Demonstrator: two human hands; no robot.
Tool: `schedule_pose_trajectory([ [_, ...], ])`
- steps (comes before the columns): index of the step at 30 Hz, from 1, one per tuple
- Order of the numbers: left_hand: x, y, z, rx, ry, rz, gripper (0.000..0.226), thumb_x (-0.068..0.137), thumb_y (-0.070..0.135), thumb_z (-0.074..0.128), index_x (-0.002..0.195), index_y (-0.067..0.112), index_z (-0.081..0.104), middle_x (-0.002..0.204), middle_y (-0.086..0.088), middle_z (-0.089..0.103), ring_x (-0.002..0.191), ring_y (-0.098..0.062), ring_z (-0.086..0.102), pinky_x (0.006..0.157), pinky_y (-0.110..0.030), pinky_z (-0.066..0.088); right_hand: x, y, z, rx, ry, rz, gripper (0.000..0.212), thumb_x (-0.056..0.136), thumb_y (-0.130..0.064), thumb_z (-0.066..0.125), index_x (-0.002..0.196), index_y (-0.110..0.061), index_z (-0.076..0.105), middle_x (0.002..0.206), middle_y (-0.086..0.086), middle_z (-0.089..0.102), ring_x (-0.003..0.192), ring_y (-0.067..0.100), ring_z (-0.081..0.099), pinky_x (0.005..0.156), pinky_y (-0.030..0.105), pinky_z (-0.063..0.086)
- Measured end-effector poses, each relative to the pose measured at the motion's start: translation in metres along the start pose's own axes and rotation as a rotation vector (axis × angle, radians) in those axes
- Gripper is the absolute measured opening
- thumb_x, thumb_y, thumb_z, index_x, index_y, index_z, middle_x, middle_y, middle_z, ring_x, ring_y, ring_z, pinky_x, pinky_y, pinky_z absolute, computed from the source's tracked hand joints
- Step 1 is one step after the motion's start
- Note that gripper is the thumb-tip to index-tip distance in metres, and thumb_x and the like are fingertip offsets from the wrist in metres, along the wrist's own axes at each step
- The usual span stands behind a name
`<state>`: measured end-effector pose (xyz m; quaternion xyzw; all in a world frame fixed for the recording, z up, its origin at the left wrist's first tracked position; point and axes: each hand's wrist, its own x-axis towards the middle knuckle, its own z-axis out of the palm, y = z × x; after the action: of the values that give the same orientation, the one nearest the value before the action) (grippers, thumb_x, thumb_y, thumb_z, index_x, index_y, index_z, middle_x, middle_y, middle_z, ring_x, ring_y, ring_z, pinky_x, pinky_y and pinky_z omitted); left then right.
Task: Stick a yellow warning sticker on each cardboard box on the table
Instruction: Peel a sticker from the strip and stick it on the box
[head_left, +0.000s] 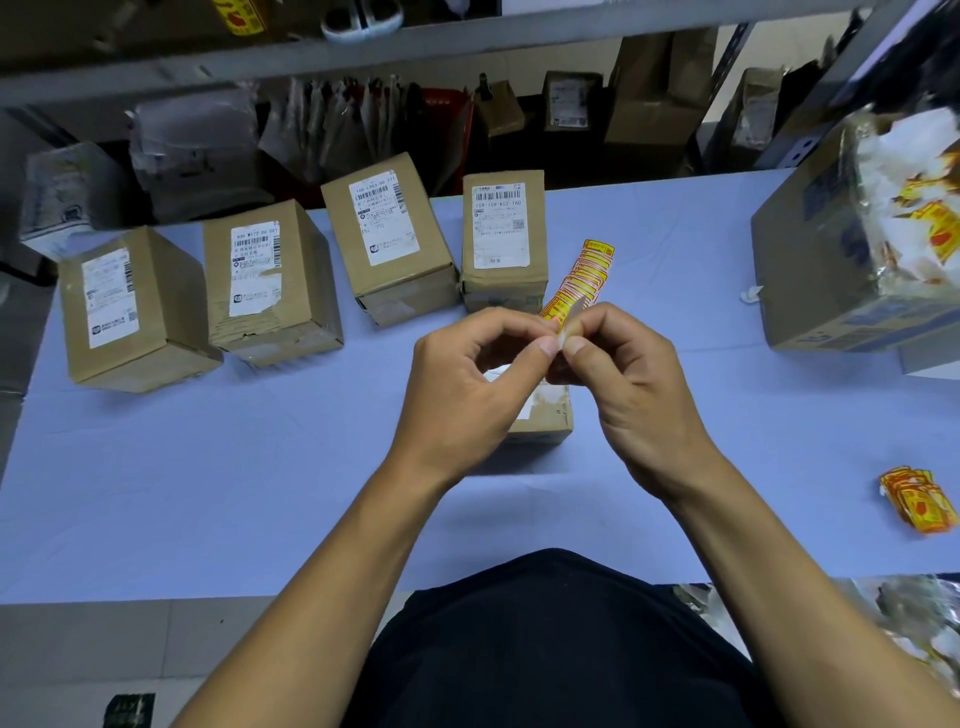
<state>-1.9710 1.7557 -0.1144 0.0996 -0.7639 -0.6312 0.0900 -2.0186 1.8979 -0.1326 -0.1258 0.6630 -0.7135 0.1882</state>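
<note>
My dark shirt (550, 639) fills the near edge, with grey floor (104, 649) to its left. Both forearms reach forward over the table (260, 493), which is covered in a pale blue cloth. My left hand (467, 384) and right hand (623, 384) meet above the table's middle, thumbs and forefingers pinching the near end of a strip of yellow warning stickers (582, 280); the strip rises away from me, yellow and red, its white backing showing at the fingertips. Directly beneath my hands a small cardboard box (545, 415) stands on the cloth, mostly hidden. At the right edge lies a loose pile of stickers (917, 501). Farther back, four cardboard boxes (260, 280) stand in a row, each bearing a white shipping label on top; no yellow sticker shows on them. At far right a large open carton (810, 270) holds crumpled sticker backing (914, 208). Behind the table, grey parcel bags (197, 150) and more cartons (660, 93) crowd below a metal shelf (415, 41).
</note>
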Motion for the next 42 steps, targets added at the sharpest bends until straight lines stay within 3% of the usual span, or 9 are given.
schedule_pose_trajectory([
  [3,0.004,-0.007,0.008,-0.099,0.045,-0.121,0.009,0.085,0.011,0.068,0.078,0.013,0.073,0.081,-0.001,0.074,0.077,-0.020,0.071,0.077,-0.038,0.060,0.002,0.006,0.001,0.027,0.041,0.045,0.014,0.088,-0.018,0.055,0.076,-0.012,0.056,0.076,0.000,0.059,0.074,0.012,0.063,0.076,0.028,0.057],
  [6,0.012,-0.028,0.013,-0.415,0.150,-0.453,0.022,0.087,0.006,0.060,0.069,0.016,0.068,0.077,-0.009,0.068,0.076,-0.023,0.067,0.073,-0.032,0.058,0.005,0.019,-0.001,0.051,0.131,0.156,0.010,0.085,-0.014,0.049,0.077,-0.010,0.054,0.071,0.004,0.058,0.070,0.013,0.065,0.077,0.034,0.058],
  [10,0.020,-0.056,0.014,-0.638,0.321,-0.729,0.006,0.092,0.002,0.056,0.098,0.001,0.057,0.086,-0.016,0.068,0.078,-0.028,0.068,0.068,-0.035,0.060,0.008,0.041,-0.013,0.031,0.184,0.254,0.016,0.087,-0.012,0.045,0.077,-0.011,0.057,0.065,-0.002,0.063,0.070,0.012,0.064,0.075,0.031,0.059],
  [12,0.021,-0.066,0.012,-0.660,0.388,-0.767,0.012,0.093,0.004,0.057,0.104,0.002,0.055,0.086,-0.015,0.067,0.070,-0.025,0.068,0.064,-0.033,0.059,0.008,0.054,-0.024,-0.016,0.239,0.299,0.022,0.093,-0.010,0.045,0.075,-0.015,0.057,0.065,-0.003,0.064,0.068,0.009,0.065,0.071,0.027,0.060],
  [16,0.020,-0.074,0.003,-0.571,0.413,-0.744,0.013,0.092,0.006,0.057,0.080,0.005,0.060,0.063,-0.005,0.060,0.052,-0.015,0.058,0.056,-0.028,0.055,0.002,0.085,-0.049,-0.106,0.316,0.434,0.023,0.098,-0.012,0.044,0.078,-0.015,0.056,0.073,0.001,0.060,0.074,0.013,0.065,0.065,0.019,0.054],
  [26,0.019,-0.073,0.001,-0.397,0.334,-0.725,0.015,0.093,0.009,0.058,0.078,0.007,0.062,0.065,-0.004,0.057,0.051,-0.012,0.053,0.054,-0.023,0.053,-0.030,0.145,-0.087,-0.434,0.340,0.710,0.021,0.090,-0.011,0.053,0.076,0.001,0.063,0.081,0.008,0.065,0.076,0.026,0.058,0.073,0.041,0.052],
  [30,0.022,-0.072,0.002,-0.539,0.341,-0.805,0.005,0.093,0.009,0.059,0.090,0.005,0.058,0.063,-0.003,0.059,0.050,-0.013,0.056,0.055,-0.026,0.054,-0.030,0.139,-0.084,-0.544,0.336,0.639,0.019,0.094,-0.013,0.060,0.083,-0.016,0.074,0.087,0.001,0.072,0.088,0.025,0.068,0.086,0.043,0.057],
  [35,0.024,-0.074,0.006,-0.496,0.342,-0.846,0.009,0.092,0.009,0.058,0.083,0.007,0.059,0.064,-0.003,0.058,0.052,-0.014,0.056,0.053,-0.027,0.054,-0.015,0.115,-0.056,-0.754,0.274,0.283,0.013,0.093,-0.016,0.065,0.102,-0.014,0.075,0.093,-0.002,0.072,0.080,0.013,0.063,0.076,0.023,0.046],
  [42,0.023,-0.079,0.014,-0.396,0.346,-0.903,0.016,0.093,0.012,0.056,0.078,0.011,0.063,0.058,0.000,0.057,0.050,-0.011,0.054,0.048,-0.024,0.054,-0.006,0.083,-0.018,-0.900,0.170,-0.146,0.005,0.091,-0.021,0.069,0.095,-0.018,0.068,0.087,-0.006,0.069,0.073,0.011,0.061,0.065,0.029,0.051],
])
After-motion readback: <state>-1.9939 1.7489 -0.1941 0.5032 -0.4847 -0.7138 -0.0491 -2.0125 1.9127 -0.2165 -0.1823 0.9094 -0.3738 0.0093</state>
